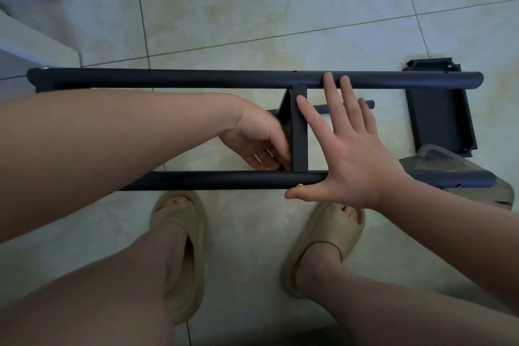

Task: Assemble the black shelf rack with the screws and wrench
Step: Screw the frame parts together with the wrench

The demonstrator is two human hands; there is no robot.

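The black shelf rack lies sideways over the tiled floor: a far tube (pixel 196 78) and a near tube (pixel 210 180) run left to right, joined by a black shelf panel (pixel 299 132) standing on edge between them. My left hand (pixel 257 139) reaches in from the left with its fingers curled at the panel's lower left corner; what they pinch is hidden. My right hand (pixel 345 149) lies flat and spread over the frame, fingertips on the far tube, thumb by a small silver screw (pixel 300 185) on the near tube. A loose thin black rod (pixel 348 107) shows behind my right hand. No wrench is visible.
A second black shelf panel (pixel 441 109) lies on the floor at the right. A clear plastic container (pixel 438 160) sits on a beige surface beside it. My feet in beige slippers (pixel 179 247) stand just below the near tube. White furniture (pixel 33 45) fills the upper left.
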